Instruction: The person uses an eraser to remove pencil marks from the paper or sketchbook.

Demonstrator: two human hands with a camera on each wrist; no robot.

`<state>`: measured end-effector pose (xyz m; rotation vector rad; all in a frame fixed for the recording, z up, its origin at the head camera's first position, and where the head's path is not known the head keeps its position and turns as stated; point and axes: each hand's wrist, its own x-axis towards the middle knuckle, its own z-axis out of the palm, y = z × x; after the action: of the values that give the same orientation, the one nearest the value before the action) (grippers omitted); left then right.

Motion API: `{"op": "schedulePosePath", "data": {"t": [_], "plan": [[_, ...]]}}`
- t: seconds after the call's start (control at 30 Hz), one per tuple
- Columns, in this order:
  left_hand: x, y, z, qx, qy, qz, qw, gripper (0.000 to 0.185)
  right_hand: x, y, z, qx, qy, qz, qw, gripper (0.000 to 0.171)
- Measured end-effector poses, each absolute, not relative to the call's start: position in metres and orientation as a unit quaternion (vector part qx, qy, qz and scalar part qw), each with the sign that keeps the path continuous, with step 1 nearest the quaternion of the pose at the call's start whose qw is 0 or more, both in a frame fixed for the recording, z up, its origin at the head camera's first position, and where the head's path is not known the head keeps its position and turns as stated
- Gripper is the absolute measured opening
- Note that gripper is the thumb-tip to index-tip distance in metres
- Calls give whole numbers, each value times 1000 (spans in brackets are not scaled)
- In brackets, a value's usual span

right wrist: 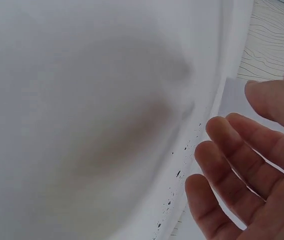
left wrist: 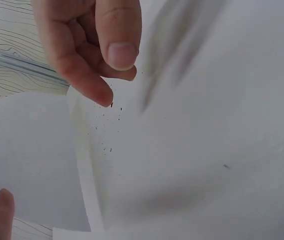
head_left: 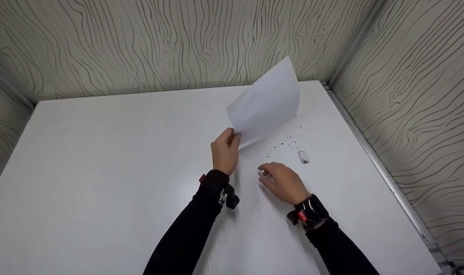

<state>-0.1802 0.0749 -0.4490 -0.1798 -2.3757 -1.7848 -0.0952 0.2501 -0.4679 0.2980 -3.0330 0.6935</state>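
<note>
Head view, left hand: the left hand (head_left: pixel 226 151) pinches the lower corner of a white sheet of paper (head_left: pixel 266 103) between thumb and fingers.
Head view, paper: the sheet is lifted off the white table (head_left: pixel 102 160) and tilts up and away toward the far right corner, only its gripped corner near the tabletop.
Head view, right hand: the right hand (head_left: pixel 283 181) hovers just over the table with fingers loosely spread, holding nothing.
Head view, crumbs: dark specks (head_left: pixel 291 139) lie scattered on the table under the sheet's near edge, beyond the right hand.
Head view, scrap: a small pale scrap (head_left: pixel 303 157) lies just right of the specks.
Left wrist view: fingers (left wrist: pixel 89 45) curl near the paper's edge (left wrist: pixel 81 165); dark specks (left wrist: pixel 106 122) show on the white surface beside them.
Right wrist view: the right hand's fingers (right wrist: pixel 232 165) are relaxed and apart, empty; specks (right wrist: pixel 174 192) dot the table (right wrist: pixel 81 125) just beside them.
</note>
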Motion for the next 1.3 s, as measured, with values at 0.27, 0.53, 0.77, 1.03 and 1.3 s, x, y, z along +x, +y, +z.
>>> {"op": "schedulePosePath", "data": {"t": [0.27,0.53,0.77,1.03,1.3], "plan": [[-179,63,-457,-40,-828,-556,68,38,-99,250,-468,105,-968,226,-5,26],[-183,40,-446,-82,-831,-538,117,25,-106,249,-468,108,-967,230,-24,27],[-185,0,-416,-119,-825,-532,146,11,-110,249,-467,112,-964,239,-23,27],[-191,-64,-394,-32,-804,-587,88,19,-114,257,-464,108,-964,242,-28,28],[-193,-125,-421,84,-803,-583,-89,46,-114,266,-466,102,-964,241,-41,28]]}}
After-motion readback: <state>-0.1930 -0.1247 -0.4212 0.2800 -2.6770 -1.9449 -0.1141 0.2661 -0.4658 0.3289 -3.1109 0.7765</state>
